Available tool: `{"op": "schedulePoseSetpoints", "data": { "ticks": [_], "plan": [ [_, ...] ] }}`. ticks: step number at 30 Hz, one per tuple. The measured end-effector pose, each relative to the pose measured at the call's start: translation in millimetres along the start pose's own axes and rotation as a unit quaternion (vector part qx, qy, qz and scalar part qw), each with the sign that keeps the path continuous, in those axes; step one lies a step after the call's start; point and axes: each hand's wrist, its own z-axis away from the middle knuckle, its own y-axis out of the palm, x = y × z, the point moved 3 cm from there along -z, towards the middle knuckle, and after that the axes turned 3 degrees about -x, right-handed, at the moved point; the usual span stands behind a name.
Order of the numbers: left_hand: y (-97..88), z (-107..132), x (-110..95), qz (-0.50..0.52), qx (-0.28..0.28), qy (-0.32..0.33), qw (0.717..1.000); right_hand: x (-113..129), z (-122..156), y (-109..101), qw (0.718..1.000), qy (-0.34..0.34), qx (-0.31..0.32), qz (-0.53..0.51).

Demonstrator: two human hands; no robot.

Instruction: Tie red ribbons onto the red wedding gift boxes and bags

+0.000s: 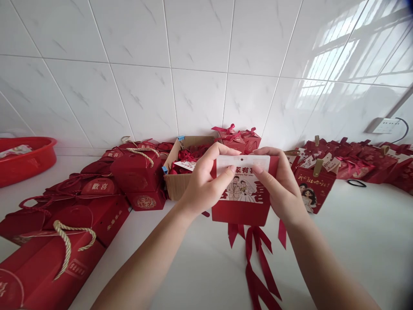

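Both hands hold a red gift bag (240,211) above the white counter, at the middle of the head view. A white card (242,164) with a bride-and-groom drawing lies against its front. My left hand (203,183) grips the bag's top left edge, thumb pressed on the card. My right hand (280,183) pinches the top right edge the same way. Red ribbons (258,267) hang from the bag down onto the counter.
An open cardboard box (176,181) of red items stands just behind the bag. Red gift boxes with rope handles (135,172) crowd the left. More finished bags (318,187) line the right. A red basin (24,159) sits far left. Wall socket (385,125) at right.
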Motion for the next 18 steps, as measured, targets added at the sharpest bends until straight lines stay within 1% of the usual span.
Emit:
{"op": "schedulePoseSetpoints", "data": {
  "ticks": [3,5,13,15,18],
  "plan": [
    [1.4,1.0,-3.0,-0.036,-0.011,0.029,0.999,0.7,0.2,1.7,1.000,-0.018,-0.005,0.004],
    [1.5,0.8,-3.7,-0.041,-0.013,0.037,0.998,1.5,0.3,2.8,1.000,-0.027,-0.009,0.007],
    [3.8,0.2,-1.1,0.005,0.001,0.006,1.000,4.4,1.5,3.1,1.000,-0.019,-0.015,0.005],
    [3.5,-0.2,-2.3,-0.006,-0.007,0.011,1.000,5.9,2.4,4.2,1.000,-0.015,-0.011,0.005],
    [1.3,-1.0,-5.1,-0.043,-0.037,0.031,0.998,7.6,3.3,5.9,0.999,-0.016,-0.020,0.020]
  ]
}}
